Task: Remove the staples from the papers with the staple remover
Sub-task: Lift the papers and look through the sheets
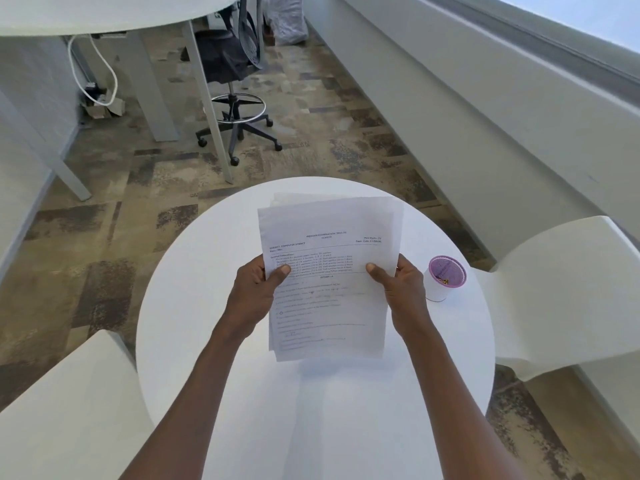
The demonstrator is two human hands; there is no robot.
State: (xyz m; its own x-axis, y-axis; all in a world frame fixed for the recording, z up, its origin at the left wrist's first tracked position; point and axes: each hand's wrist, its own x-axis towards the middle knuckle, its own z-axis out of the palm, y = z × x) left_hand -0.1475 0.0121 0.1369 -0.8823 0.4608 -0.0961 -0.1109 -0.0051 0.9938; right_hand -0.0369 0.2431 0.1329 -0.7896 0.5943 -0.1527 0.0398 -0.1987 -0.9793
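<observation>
**Papers in hand, no remover in sight**

Your left hand [258, 289] and right hand [403, 289] each clamp a side edge of the papers [329, 271], held above the round table [207, 306]. Likely still inspecting. Next: find the staples and the tool; neither shows. Right of the papers, a small white cup [445, 278] with a purple top; contents unclear.

Office space: patterned carpet tiles [304, 140], rolling task chair [235, 81] at a white desk [104, 15], cable [100, 74] under it, round white meeting table [207, 341].
</observation>
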